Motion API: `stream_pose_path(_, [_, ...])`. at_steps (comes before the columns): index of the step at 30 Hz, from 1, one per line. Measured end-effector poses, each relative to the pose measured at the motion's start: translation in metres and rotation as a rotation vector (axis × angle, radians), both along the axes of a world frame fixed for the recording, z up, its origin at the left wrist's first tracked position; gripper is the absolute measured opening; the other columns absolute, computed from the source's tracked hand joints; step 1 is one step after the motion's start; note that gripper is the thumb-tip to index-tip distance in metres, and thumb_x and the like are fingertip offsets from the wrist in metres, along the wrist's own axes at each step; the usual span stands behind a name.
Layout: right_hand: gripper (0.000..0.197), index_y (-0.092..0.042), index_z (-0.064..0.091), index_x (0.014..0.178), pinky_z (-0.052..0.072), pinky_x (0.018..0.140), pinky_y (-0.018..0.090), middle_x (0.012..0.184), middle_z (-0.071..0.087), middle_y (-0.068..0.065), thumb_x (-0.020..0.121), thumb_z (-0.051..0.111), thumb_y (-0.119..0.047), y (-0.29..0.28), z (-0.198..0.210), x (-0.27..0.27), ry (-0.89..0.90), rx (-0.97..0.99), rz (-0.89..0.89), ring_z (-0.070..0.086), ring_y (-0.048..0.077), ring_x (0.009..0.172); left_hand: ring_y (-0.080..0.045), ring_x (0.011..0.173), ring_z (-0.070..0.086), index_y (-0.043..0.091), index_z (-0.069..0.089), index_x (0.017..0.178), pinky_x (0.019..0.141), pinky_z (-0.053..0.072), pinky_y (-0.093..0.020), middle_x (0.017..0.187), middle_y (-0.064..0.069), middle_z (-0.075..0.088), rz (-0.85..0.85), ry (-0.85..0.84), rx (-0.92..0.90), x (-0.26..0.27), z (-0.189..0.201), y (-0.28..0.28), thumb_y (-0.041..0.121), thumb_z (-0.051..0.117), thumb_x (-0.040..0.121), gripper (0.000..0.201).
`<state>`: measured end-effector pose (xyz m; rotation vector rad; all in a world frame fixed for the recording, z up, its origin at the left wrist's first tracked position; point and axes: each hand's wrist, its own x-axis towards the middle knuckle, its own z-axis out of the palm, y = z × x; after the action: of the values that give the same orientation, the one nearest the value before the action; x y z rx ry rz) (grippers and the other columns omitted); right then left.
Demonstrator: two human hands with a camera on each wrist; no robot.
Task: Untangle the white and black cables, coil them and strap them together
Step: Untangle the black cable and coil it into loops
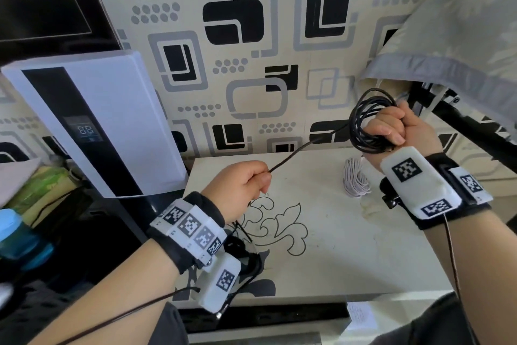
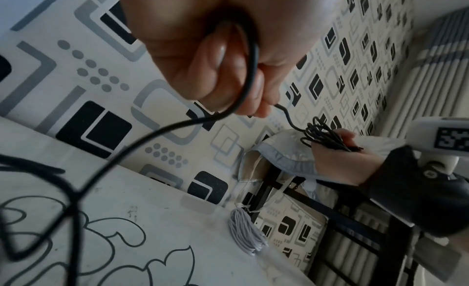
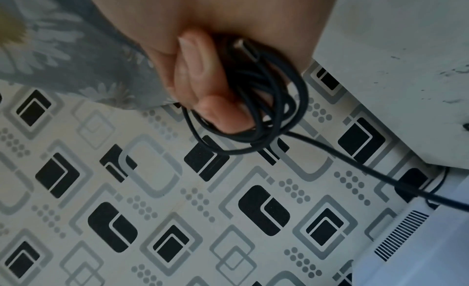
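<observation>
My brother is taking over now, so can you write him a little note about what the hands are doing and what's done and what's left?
Right hand: grips the coiled part of the black cable, held above the table.
Left hand: pinches the black cable's straight run; the loose rest trails down past the left wrist.
White cable: lies coiled on the table, near the back edge.
Done: cables separated, white one coiled, black one partly coiled.
Left: finish winding the black cable, then strap both together. No strap is visible.
</observation>
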<state>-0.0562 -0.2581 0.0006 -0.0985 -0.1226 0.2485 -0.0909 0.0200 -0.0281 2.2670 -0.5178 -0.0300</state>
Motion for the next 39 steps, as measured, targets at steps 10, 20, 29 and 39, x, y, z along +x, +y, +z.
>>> stream_pose_path(10, [0.055,-0.011,0.046,0.055,0.039,0.041,0.018,0.038,0.026,-0.004,0.1,0.038,-0.041,0.002,0.001,0.004,0.168,0.03,-0.202,0.028,0.012,0.028,-0.014,0.074,0.062,0.017,0.066,0.085,0.077,0.049,-0.026,0.069,0.006,0.068,0.047,0.006,-0.433,-0.005,0.006,-0.004,0.0,0.053,0.094,0.024])
stream_pose_path(20, [0.058,-0.006,0.046,0.055,0.047,0.053,0.024,0.045,0.031,-0.002,0.102,0.033,-0.038,-0.004,0.001,0.008,0.247,0.088,-0.329,0.03,0.013,0.034,-0.009,0.04,0.046,0.028,0.058,0.104,0.054,0.049,-0.025,0.044,0.006,0.05,-0.155,0.017,-0.008,-0.027,0.008,-0.018,0.016,0.047,0.099,0.018])
stream_pose_path(29, [0.037,-0.009,0.042,0.078,0.047,0.086,0.043,0.057,0.043,0.003,0.103,0.025,-0.031,0.017,0.0,0.012,0.249,-0.098,-0.356,0.042,0.019,0.042,-0.001,0.051,0.045,0.037,0.06,0.121,0.052,0.028,-0.017,0.048,0.009,0.044,-0.206,-0.128,0.331,-0.029,0.015,-0.026,0.028,0.052,0.097,0.027])
stream_pose_path(39, [0.035,-0.009,0.045,0.081,0.05,0.079,0.04,0.061,0.045,0.002,0.105,0.027,-0.027,0.043,-0.012,0.015,0.151,-0.533,-0.351,0.044,0.018,0.052,0.0,0.055,0.047,0.038,0.06,0.123,0.057,0.036,-0.02,0.051,0.009,0.047,-0.236,-0.14,0.35,-0.037,0.025,-0.026,0.03,0.053,0.097,0.028])
